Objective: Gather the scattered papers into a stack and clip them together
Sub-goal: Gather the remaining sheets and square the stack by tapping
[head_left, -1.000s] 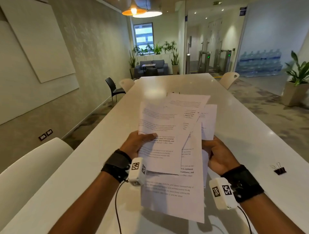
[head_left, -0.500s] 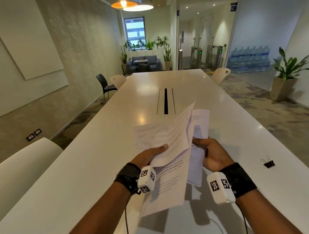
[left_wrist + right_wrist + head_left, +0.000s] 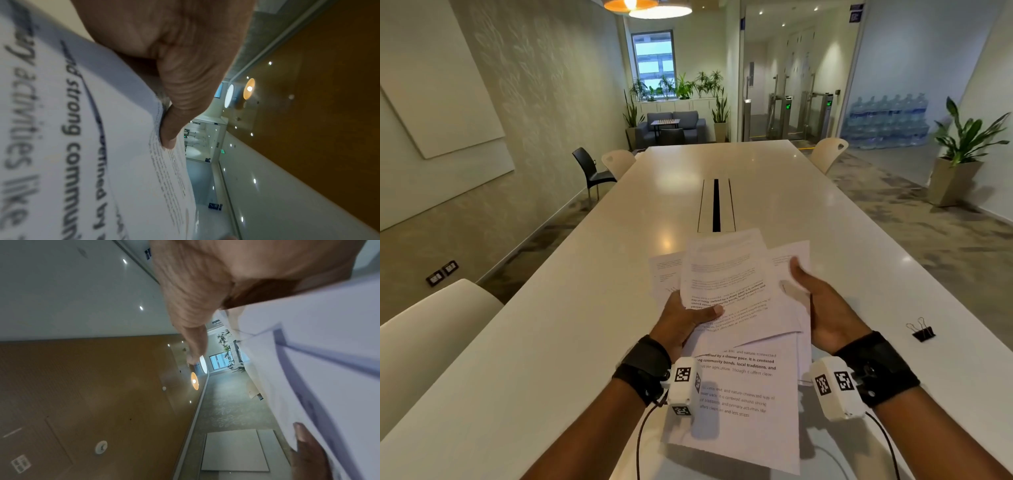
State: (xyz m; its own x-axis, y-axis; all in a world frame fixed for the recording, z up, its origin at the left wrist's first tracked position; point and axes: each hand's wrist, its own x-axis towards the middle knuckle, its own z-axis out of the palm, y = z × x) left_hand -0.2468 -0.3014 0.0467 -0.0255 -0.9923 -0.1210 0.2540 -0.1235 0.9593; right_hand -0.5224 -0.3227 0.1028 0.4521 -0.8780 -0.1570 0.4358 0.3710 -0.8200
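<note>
Head view: left hand pinches thin, fanned papers.

"community bonds" (bold) on papers

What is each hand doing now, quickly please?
Left hand: thumb pinches the white printed paper sheets.
Right hand: open, fingers straight beside the sheets.
</note>
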